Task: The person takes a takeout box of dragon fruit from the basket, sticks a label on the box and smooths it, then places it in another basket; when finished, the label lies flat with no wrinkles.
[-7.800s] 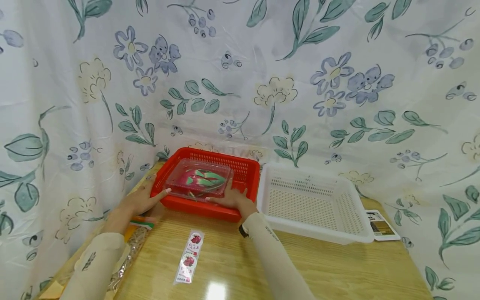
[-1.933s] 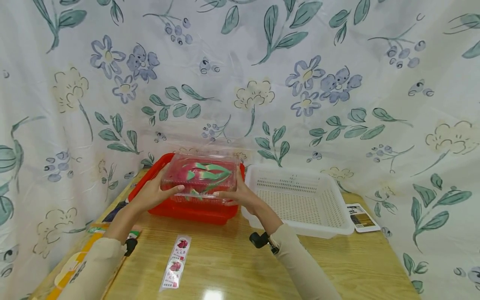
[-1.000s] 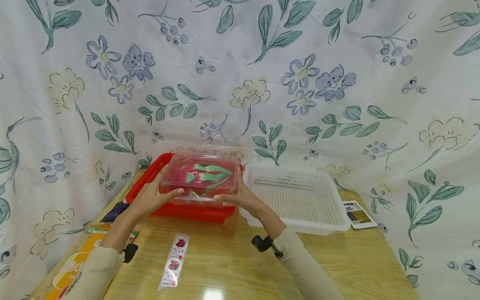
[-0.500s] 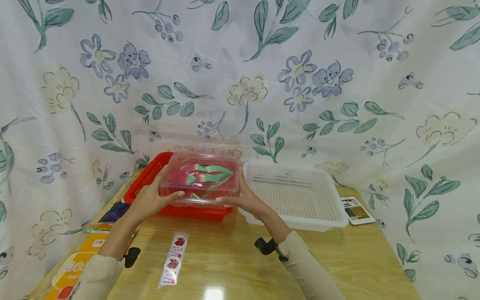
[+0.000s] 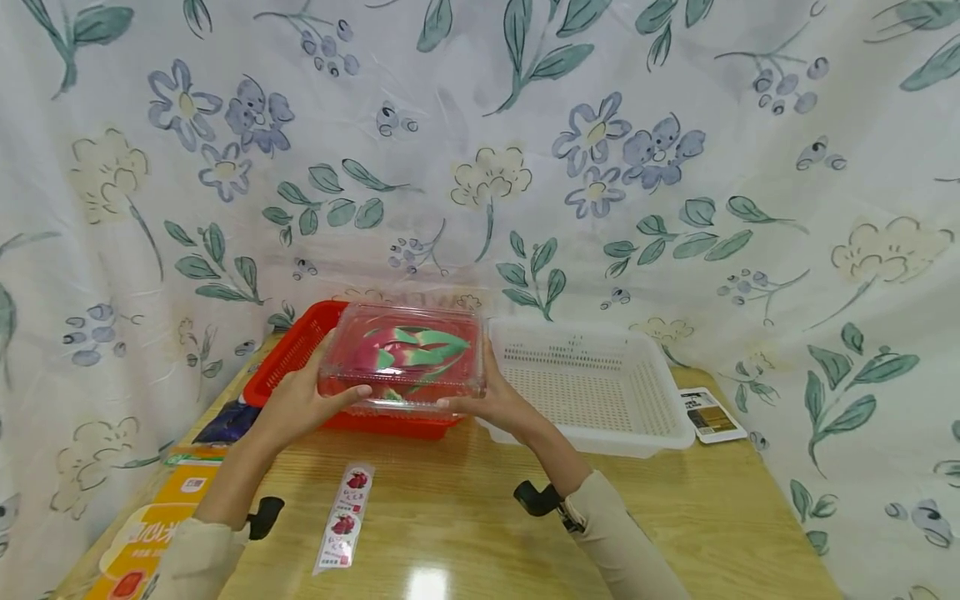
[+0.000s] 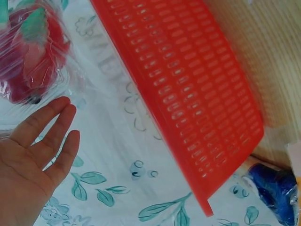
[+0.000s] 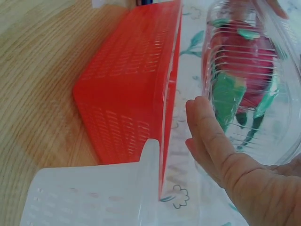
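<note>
A clear plastic clamshell box (image 5: 471,382) is held up above the red basket (image 5: 288,362), tilted so its lid faces me. Inside lies a dragon fruit (image 5: 420,348), pink with green scales. My left hand (image 5: 294,408) grips the box's left end, thumb across the front edge. My right hand (image 5: 504,407) holds the right end the same way. In the left wrist view, the left fingers (image 6: 66,113) are spread against the wrapped-looking fruit end. In the right wrist view, the right fingers (image 7: 209,134) lie along the box's ribbed side.
A white basket (image 5: 592,396) stands right of the red one, a white card (image 5: 712,415) beyond it. On the wooden table (image 5: 480,533) lies a strip of dragon fruit stickers (image 5: 345,518). An orange package (image 5: 153,529) and dark blue bag (image 5: 225,423) are at left.
The box sat in the red basket at first; both hands have since raised it out. Over the last second it shifts slightly right relative to the baskets.
</note>
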`<state>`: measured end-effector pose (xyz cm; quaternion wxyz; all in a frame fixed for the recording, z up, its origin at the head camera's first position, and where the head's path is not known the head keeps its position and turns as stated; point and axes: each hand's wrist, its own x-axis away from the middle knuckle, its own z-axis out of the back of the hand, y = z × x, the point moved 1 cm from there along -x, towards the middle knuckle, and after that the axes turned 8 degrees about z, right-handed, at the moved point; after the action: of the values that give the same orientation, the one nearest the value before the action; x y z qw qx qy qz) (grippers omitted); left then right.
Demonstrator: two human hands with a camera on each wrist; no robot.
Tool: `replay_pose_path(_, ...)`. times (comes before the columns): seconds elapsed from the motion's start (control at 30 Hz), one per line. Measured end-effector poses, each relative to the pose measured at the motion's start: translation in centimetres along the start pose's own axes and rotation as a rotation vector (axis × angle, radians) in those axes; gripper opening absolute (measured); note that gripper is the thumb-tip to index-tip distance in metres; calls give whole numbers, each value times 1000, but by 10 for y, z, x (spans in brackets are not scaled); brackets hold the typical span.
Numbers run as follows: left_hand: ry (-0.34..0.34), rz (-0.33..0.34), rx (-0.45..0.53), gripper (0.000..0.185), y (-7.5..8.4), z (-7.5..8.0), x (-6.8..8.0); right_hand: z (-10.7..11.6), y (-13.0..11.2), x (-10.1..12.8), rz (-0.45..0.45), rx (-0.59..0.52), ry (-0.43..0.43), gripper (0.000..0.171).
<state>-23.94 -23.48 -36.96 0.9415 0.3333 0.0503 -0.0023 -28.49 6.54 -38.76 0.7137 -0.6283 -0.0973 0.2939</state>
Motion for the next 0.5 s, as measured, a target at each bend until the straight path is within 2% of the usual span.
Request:
replay_pose_path(0.2,12,-19,2,105,0,0,3,0,-2,5,-9,-33,-19,119)
replay_pose_path(0.5,18,-25,-12,106,4,-1,8,1,-6,15,-25,24,-16,119)
